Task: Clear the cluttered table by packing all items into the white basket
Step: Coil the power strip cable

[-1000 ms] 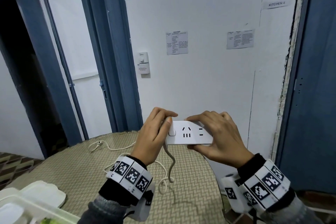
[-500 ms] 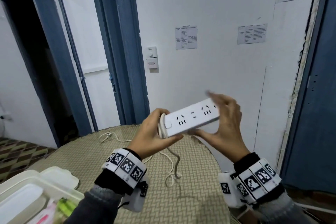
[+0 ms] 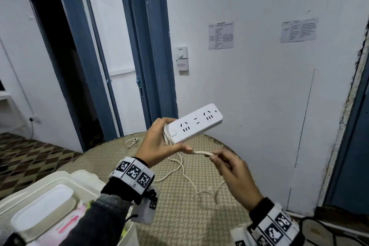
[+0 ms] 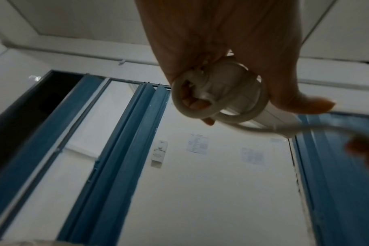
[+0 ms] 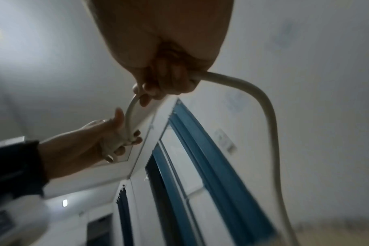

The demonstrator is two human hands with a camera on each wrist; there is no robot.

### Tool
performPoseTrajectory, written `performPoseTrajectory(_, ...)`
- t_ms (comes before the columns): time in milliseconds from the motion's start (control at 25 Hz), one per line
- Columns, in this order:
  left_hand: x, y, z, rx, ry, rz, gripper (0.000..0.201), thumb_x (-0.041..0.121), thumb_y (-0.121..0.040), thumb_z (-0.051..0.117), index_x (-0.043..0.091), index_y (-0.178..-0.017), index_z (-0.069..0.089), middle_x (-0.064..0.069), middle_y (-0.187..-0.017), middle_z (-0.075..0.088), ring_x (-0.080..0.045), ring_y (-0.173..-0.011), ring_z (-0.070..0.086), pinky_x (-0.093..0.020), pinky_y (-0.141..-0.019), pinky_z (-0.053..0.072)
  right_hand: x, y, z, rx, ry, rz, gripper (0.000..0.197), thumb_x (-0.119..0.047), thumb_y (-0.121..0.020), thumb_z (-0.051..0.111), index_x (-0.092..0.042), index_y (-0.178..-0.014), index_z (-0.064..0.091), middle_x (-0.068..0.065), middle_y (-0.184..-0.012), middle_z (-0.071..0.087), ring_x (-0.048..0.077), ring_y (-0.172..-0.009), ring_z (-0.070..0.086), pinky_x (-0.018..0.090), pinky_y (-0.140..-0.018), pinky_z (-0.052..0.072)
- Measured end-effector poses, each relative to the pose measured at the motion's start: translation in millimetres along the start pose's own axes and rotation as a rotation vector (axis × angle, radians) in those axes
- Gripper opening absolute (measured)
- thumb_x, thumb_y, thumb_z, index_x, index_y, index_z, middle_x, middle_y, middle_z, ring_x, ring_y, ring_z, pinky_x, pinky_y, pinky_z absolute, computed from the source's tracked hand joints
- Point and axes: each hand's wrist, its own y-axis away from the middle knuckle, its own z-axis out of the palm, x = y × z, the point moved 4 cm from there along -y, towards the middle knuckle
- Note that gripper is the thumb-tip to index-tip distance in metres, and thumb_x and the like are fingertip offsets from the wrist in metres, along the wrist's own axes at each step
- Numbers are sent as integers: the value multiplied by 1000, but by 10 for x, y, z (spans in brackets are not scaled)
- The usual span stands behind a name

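Power strip [image 3: 196,123] is stiff and light in the left hand [image 3: 157,144]'s grip, while its soft cord [image 3: 199,152], pinched by the right hand [image 3: 233,173], hangs loose below the strip.

Both arms raised in front of the chest, forearms angled inward, dark sleeves with marker bands at both wrists. Left hand [image 3: 159,142] palm turned right, fingers [image 5: 135,134] curled round the end of the power strip [image 3: 196,123], thumb clamped along its underside. Right hand [image 3: 233,171] lower and just to the right, back of hand up, fingers [image 5: 158,86] curled, pinching the cord [image 3: 201,153] near the left thumb tip. Hands close, not touching.
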Motion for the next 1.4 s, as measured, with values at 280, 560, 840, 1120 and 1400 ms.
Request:
performPoseTrajectory(280,244,130,238,-190,-107,194,80,51,-53,86,21,-119,54,8,-105,49,1,-97,48,-5,-80,35,-792,-464,-74,150,700,-690,27,-40,-92,52,-26,-89,74,-6,-80,61,11,-67,53,28,-50,43)
performPoseTrajectory(560,426,241,192,-30,16,247,69,39,-63,77,18,-121,49,10,-102,56,-8,-92,58,-27,-78,50,-772,-780,-204,-26,835,-315,54,-75,-76,36,-34,-88,68,-13,-78,64,12,-81,57,28,-68,32)
performPoseTrajectory(840,387,305,285,-102,103,199,103,41,-58,89,34,-137,24,4,-99,53,-8,-90,60,-19,-79,51,-874,-732,-157,-67,1039,-126,61,-85,-68,38,-26,-54,48,-8,-55,51,14,-63,48,26,-51,26)
performPoseTrajectory(1120,416,352,169,-131,89,235,65,34,-64,86,16,-109,43,8,-92,56,-8,-80,60,-23,-63,51,-641,-653,-268,-168,675,38,66,-92,-53,48,-32,-74,63,-13,-66,65,3,-66,59,29,-61,44)
performPoseTrajectory(1400,346,412,133,-343,49,126,67,43,-71,77,38,-116,28,8,-107,43,-4,-93,52,-21,-79,47,-604,-620,-278,-329,119,68,33,-46,-67,77,-13,-69,70,13,-62,65,16,-56,55,31,-55,39)
